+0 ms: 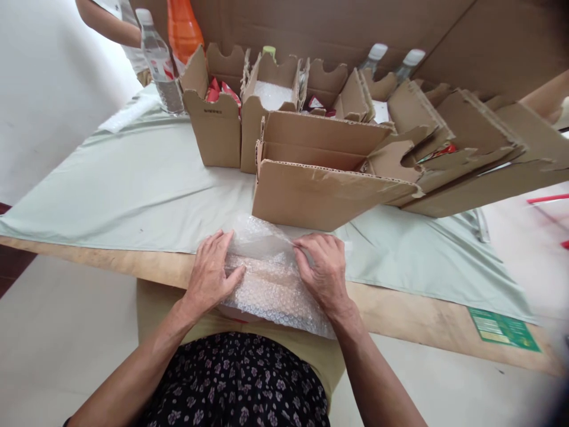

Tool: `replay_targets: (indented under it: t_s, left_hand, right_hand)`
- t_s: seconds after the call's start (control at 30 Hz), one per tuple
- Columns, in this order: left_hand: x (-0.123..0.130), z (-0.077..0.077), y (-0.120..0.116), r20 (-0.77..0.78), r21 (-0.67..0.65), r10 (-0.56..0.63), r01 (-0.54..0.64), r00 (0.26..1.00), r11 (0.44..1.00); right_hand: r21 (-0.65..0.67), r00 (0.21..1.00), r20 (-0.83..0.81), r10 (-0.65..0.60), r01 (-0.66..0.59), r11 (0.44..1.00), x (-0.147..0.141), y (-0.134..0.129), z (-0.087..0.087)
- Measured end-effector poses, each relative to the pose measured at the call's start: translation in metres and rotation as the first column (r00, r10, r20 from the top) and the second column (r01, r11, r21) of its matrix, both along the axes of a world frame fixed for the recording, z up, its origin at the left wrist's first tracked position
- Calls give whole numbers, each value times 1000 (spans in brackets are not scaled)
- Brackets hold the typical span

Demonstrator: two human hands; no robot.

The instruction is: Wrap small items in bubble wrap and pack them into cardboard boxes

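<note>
Bubble wrap (275, 290) lies at the table's front edge, partly hanging over it, with a thinner clear flap folded up at its back. My left hand (214, 270) rests on the wrap's left side, its fingers spread and nothing gripped. On the right, my right hand (323, 267) pinches the edge of the clear flap between thumb and fingers. Something reddish shows a little under the wrap near my lap; I cannot make out what it is. Just behind the wrap stands an open cardboard box (329, 196).
More open cardboard boxes (217, 133) stand in a row at the back, some holding red or white items. A clear bottle (162, 71) and an orange bottle (184, 29) are at the back left. Another person's arm (109, 26) shows there. A green label (504, 329) lies at the right edge.
</note>
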State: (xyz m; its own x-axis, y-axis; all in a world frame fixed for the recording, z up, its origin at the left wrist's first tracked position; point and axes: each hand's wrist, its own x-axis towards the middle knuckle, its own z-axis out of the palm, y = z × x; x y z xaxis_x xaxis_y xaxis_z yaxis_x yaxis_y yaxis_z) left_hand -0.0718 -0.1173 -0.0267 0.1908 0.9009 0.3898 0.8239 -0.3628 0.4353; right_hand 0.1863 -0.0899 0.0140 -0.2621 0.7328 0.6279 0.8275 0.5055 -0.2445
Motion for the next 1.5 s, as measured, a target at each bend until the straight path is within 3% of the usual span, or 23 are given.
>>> replay_targets:
  t_s: [0.1, 0.23, 0.33, 0.6, 0.83, 0.93, 1.07, 1.13, 1.3, 1.5]
  left_hand:
    - [0, 0, 0, 6, -3, -5, 5, 1000, 1000]
    - [-1, 1, -1, 31, -2, -1, 1, 1000, 1000]
    - [-1, 2, -2, 72, -4, -5, 5, 997, 1000]
    - [-2, 3, -1, 62, 15, -19, 18, 998, 1000]
    - [-1, 1, 0, 27, 18, -7, 6, 1000, 1000]
    - [0, -2, 0, 34, 52, 20, -22, 999, 998]
    - [0, -4, -2, 96, 42, 50, -54, 994, 998]
    - [-1, -3, -4, 137, 16, 68, -71, 988, 997]
    - [1, 7, -10, 139, 59, 90, -99, 986, 993]
    - [23, 20, -1, -64, 50, -96, 100, 993, 994]
  right_hand:
    - [-62, 1000, 27, 10, -8, 998, 0, -6, 6]
    - [-162, 992, 20, 123, -118, 980, 3, -13, -4]
    - [-171, 988, 1, 152, -149, 974, 3, -22, -10]
    - [-162, 984, 20, 176, -171, 972, -1, -53, -4]
    - [-98, 990, 133, -54, 67, 993, 6, -20, -4]
    - [-40, 990, 85, -115, 118, 992, 2, -7, 1]
    - [51, 983, -43, -179, 181, 982, -3, -14, 1]
    - [51, 987, -66, -149, 153, 987, -3, -23, -4]
    - [-80, 1000, -28, 0, -2, 997, -6, -35, -20]
    - [-284, 990, 130, 50, -12, 959, -16, -23, -22]
